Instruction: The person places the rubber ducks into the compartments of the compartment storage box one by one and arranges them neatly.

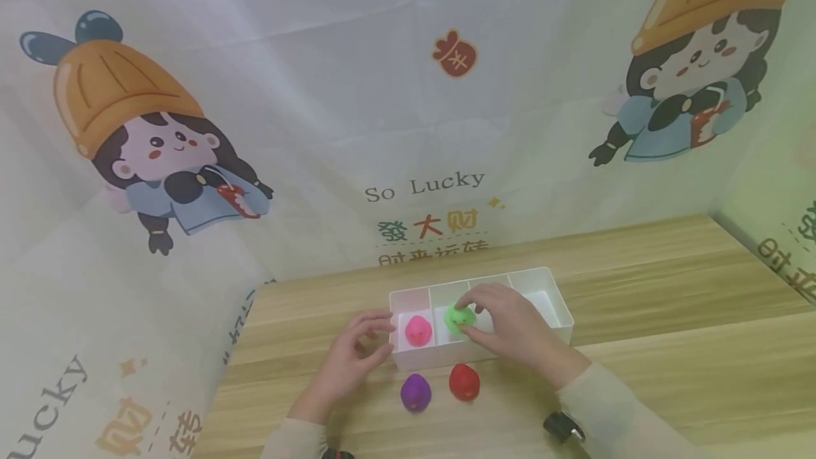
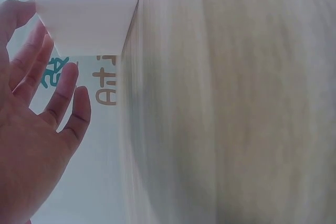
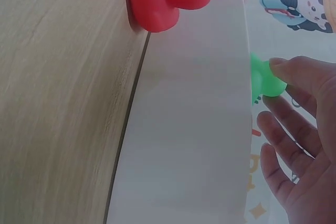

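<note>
A long white box point(image 1: 446, 355) with several compartments sits on the table. My right hand point(image 1: 510, 321) pinches a green toy duck point(image 1: 457, 317) by its head between thumb and fingers, within the second compartment from the left. In the right wrist view, the front wall hides the duck's lower part. At the box's left end, my left hand point(image 1: 357, 353) touches the rim with its fingers loosely spread. A pink toy duck point(image 1: 418, 331) stands in the leftmost compartment, beside that hand.
In front of the box, a purple toy duck point(image 1: 416, 394) and a red toy duck point(image 1: 465, 382) stand side by side on the wooden table point(image 1: 669, 388). A printed cloth point(image 1: 331, 91) with cartoon figures hangs behind and around the table.
</note>
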Available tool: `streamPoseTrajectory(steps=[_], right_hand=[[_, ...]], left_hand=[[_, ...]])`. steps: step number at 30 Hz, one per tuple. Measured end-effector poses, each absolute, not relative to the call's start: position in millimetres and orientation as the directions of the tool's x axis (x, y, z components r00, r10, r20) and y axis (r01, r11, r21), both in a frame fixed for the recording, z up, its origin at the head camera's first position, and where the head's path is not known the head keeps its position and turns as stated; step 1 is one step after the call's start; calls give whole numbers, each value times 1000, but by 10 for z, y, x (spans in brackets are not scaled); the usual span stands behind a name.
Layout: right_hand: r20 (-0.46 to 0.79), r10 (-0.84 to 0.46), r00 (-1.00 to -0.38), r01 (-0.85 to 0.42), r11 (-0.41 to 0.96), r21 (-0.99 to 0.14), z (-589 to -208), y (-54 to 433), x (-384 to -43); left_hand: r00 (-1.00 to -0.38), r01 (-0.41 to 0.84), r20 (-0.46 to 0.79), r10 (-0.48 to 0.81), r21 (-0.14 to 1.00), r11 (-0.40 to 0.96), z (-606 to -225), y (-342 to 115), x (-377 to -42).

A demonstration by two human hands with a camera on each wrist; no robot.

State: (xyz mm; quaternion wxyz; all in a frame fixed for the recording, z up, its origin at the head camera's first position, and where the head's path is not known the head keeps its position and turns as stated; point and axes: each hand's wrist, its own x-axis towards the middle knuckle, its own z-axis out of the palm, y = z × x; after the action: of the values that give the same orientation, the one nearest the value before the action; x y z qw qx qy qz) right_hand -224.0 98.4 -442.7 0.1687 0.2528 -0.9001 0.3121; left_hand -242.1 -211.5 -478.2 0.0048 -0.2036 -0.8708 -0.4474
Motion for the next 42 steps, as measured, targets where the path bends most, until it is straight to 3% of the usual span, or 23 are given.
streamPoseTrajectory(steps=[21, 42], right_hand=[[458, -351, -817, -562, 663, -495, -4451, 891, -2331], [306, -358, -882, -470, 690, -551, -4483, 835, -2420]], left_hand=[[-918, 361, 199, 344, 776, 516, -4784, -2124, -2438], [-917, 358, 197, 347, 789, 500, -4785, -2097, -2413]])
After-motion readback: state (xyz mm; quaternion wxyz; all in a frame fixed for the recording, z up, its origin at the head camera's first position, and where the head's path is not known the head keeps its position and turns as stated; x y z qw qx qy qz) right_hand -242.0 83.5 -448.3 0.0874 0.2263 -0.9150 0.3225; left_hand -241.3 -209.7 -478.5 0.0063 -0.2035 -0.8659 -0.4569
